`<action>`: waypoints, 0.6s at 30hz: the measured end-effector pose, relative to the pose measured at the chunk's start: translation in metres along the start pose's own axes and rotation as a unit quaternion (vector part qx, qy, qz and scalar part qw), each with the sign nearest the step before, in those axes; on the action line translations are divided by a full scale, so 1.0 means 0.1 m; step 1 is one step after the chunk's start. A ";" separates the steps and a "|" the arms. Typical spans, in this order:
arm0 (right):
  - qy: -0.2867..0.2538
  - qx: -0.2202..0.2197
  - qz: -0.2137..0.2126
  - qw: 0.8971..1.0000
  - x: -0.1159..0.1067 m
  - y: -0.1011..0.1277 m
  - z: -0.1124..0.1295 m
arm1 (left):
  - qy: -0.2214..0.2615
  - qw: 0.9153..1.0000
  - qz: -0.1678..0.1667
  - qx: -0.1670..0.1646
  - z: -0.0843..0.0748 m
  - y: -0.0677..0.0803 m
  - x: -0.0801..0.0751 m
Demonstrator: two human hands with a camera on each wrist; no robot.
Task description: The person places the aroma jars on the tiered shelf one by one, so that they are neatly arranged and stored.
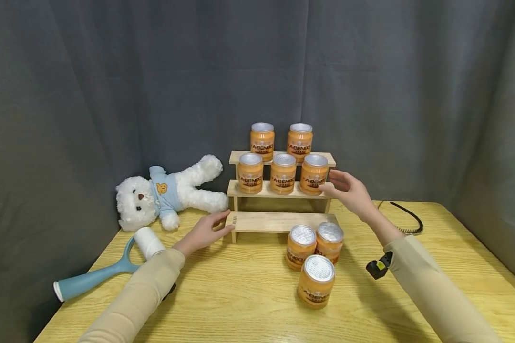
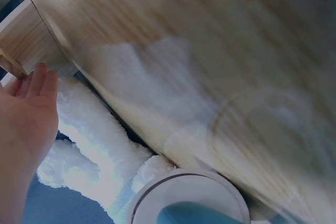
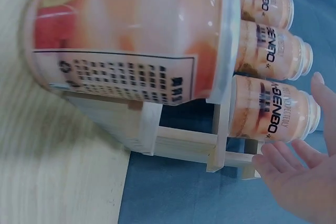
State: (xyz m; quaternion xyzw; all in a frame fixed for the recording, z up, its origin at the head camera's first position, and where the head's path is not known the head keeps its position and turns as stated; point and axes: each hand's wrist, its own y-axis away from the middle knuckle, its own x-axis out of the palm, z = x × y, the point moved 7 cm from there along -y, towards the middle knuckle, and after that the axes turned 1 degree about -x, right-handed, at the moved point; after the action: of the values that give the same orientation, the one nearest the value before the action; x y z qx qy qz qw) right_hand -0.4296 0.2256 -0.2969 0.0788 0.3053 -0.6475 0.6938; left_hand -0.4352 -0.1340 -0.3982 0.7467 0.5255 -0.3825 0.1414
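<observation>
The right hand (image 1: 347, 190), fingers loose and holding nothing, hovers just beside the rightmost jar (image 1: 314, 174) on the middle step of the wooden rack (image 1: 279, 221). The left hand (image 1: 206, 232), also relaxed, rests against the rack's lowest step. Three jars (image 1: 315, 267) cluster on the table (image 1: 455, 247) before the rack; a white teddy bear (image 1: 167, 193) and a lint roller (image 1: 111, 267) lie to the left.
</observation>
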 end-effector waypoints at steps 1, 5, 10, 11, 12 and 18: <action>0.004 -0.002 0.001 1.000 0.00 0.03 0.00 | -0.001 1.000 0.000 0.002 0.00 0.00 0.00; 0.019 -0.010 0.011 1.000 0.03 0.17 -0.01 | -0.004 1.000 -0.001 0.006 0.01 -0.01 0.01; 0.025 -0.019 0.025 0.999 0.07 0.35 -0.01 | -0.004 1.000 -0.001 0.003 0.01 -0.01 0.02; 0.025 -0.021 0.028 0.999 0.08 0.39 -0.01 | -0.004 1.000 0.000 0.003 0.01 -0.01 0.02; 0.025 -0.022 0.030 0.999 0.09 0.42 -0.02 | -0.003 1.000 0.000 0.002 0.01 -0.01 0.02; 0.034 -0.037 0.049 0.998 0.18 0.59 -0.05 | -0.001 1.000 0.000 0.002 0.01 -0.01 0.01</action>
State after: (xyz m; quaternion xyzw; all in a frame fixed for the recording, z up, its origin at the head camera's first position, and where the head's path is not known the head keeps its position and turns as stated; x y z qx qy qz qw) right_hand -0.3756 0.2214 -0.3270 0.0899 0.3484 -0.5976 0.7165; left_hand -0.4365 -0.1330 -0.3990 0.7465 0.5246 -0.3847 0.1401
